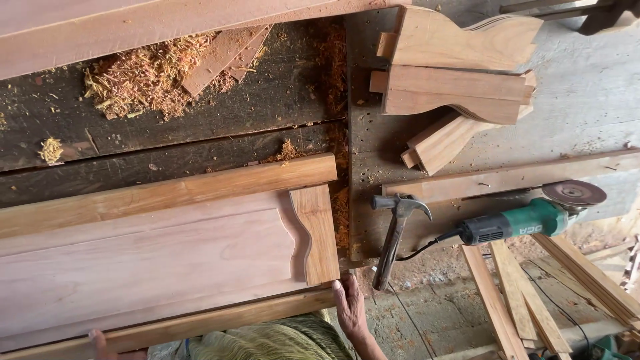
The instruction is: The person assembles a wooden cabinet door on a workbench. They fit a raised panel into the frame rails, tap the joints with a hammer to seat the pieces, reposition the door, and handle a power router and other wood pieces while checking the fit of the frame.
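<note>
A framed wooden panel point(147, 257) lies flat on the dark workbench point(200, 143), with a curved end piece point(317, 233) fitted at its right end. My right hand point(350, 310) presses against the panel's near rail point(220, 320) at its right corner. Only the fingertips of my left hand point(100, 341) show, resting on the near rail at the lower left. A claw hammer point(395, 233) lies just right of the panel, untouched.
A green angle grinder point(533, 217) with a sanding disc lies on a plank to the right. A stack of curved wooden pieces point(460, 73) sits at the upper right. Wood shavings point(143, 77) pile on the bench top. Loose slats point(527, 300) lean below the grinder.
</note>
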